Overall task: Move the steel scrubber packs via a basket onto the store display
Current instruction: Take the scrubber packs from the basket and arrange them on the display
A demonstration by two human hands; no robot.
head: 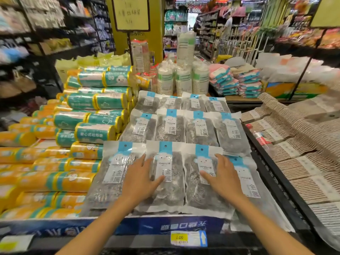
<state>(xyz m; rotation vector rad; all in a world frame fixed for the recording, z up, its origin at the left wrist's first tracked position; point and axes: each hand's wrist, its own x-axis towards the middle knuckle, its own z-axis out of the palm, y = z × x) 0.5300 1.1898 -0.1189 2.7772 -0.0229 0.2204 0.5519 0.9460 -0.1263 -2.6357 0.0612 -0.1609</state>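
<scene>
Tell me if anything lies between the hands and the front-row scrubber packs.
Nothing visible does. The left hand and the right hand both rest flat, fingers spread, directly on the front-row scrubber packs.

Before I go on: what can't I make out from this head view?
- Basket: nowhere in the head view.
- Packs: lower layers are hidden under the top ones, so stack depth is unknown.
- Front labels: partly covered by the left hand and the right hand.
- Price tag: the small print is blurred.
- Sign: the writing is blurred.
</scene>
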